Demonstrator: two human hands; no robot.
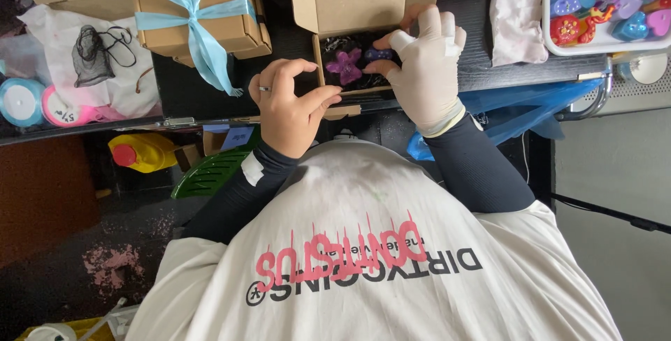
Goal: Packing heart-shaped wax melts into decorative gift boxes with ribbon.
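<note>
Open cardboard box (pixel 363 5): your gloved right hand (pixel 425 61) pinches blue clip (pixel 379 54) inside; bare left hand (pixel 290 107), fingers loosely curled, empty, steadies box edge beside purple flower clip (pixel 347 66).

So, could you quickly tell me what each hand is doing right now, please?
Left hand: bare, fingers curled, holding nothing, at the edge of the small box.
Right hand: gloved, fingertips on the blue piece.
</note>
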